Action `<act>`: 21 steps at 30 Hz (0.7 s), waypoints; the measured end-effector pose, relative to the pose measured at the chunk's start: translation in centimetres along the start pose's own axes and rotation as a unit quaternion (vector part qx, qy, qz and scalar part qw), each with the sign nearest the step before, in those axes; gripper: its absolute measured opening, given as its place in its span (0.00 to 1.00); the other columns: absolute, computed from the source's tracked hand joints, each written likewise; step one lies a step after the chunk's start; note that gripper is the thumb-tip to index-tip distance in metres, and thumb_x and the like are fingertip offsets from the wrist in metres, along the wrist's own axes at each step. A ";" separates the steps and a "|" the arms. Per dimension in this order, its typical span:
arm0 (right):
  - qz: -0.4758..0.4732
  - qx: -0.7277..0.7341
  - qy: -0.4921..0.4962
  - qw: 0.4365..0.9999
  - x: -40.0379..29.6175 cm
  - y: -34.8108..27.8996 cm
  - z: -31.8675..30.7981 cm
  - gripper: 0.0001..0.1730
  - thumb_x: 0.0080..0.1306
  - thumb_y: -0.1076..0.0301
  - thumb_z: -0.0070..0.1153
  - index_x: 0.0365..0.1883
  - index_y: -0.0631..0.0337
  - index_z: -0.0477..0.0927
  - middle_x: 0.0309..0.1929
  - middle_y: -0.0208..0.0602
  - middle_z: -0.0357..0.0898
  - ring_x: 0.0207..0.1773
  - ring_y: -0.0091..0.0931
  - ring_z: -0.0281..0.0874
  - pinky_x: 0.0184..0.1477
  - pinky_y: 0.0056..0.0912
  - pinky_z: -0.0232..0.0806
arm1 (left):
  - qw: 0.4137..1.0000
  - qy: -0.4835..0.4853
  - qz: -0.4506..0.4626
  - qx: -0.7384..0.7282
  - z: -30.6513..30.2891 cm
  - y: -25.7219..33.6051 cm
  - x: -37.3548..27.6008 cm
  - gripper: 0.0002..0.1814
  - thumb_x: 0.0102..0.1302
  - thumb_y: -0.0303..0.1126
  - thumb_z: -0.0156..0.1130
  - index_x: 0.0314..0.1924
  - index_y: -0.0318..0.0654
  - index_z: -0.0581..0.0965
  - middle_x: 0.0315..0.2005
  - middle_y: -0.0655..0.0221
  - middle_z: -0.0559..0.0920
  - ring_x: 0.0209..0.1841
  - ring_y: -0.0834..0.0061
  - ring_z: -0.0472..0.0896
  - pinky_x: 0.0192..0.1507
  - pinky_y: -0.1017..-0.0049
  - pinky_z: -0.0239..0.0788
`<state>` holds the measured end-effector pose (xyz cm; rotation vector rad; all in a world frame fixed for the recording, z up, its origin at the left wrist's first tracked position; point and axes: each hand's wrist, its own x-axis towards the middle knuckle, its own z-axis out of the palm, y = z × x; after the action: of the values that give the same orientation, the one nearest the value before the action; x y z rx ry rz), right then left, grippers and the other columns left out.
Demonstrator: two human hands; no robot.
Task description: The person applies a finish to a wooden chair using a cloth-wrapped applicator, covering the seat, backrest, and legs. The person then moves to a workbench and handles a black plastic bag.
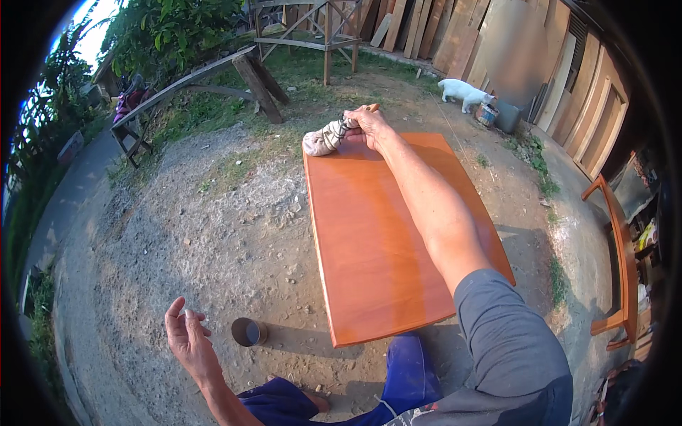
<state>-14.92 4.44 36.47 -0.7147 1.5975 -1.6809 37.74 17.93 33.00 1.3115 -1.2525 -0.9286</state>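
An orange-brown wooden panel (373, 239), like a tabletop, lies before me with a glossy surface. At its far left corner my right hand (367, 125) grips a bundled pale cloth (324, 139), bound with dark cord; the cloth rests on the panel's far edge. A short brown stick end shows above my fingers. My left hand (189, 338) is raised over the ground to the left, fingers loosely curled and apart, holding nothing. A dark round container (249, 332) stands on the ground between my left hand and the panel. What supports the panel is hidden.
A white cat (463, 93) stands beside a small tin (486, 114) at the far right. Wooden boards (453, 42) lean on the wall behind. A rough wooden bench (181, 80) stands far left, near a wooden frame (306, 42). An orange-brown wooden frame (620, 266) stands at right.
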 end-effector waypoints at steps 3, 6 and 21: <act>-0.009 -0.048 0.001 0.999 -0.5 -1.6 -4.5 0.10 0.64 0.62 0.64 0.33 0.54 0.75 0.27 0.31 0.78 0.24 0.27 0.80 0.27 0.35 0.77 | 1.000 0.004 0.002 0.011 0.6 0.1 0.1 0.14 0.76 0.33 0.53 0.57 0.39 0.75 0.28 0.78 0.75 0.23 0.92 0.66 0.23 0.87 0.57; -0.028 -0.106 0.039 0.993 -1.1 -3.1 -11.3 0.12 0.63 0.59 0.65 0.34 0.53 0.75 0.32 0.32 0.79 0.30 0.27 0.80 0.31 0.34 0.77 | 1.000 0.004 0.001 0.020 1.3 -0.2 0.2 0.14 0.76 0.33 0.53 0.57 0.40 0.75 0.28 0.77 0.75 0.23 0.92 0.66 0.23 0.87 0.56; -0.038 -0.270 0.278 0.921 -4.5 -7.0 -28.5 0.13 0.63 0.58 0.65 0.33 0.53 0.75 0.30 0.30 0.81 0.21 0.21 0.76 0.23 0.26 0.73 | 0.999 0.007 -0.005 0.040 1.2 -0.7 0.1 0.14 0.75 0.33 0.53 0.57 0.41 0.75 0.29 0.78 0.75 0.23 0.91 0.66 0.23 0.86 0.56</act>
<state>-35.52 25.26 41.24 -0.5835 2.5261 -1.5862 36.69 17.56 32.18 1.3842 -1.2853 -0.8833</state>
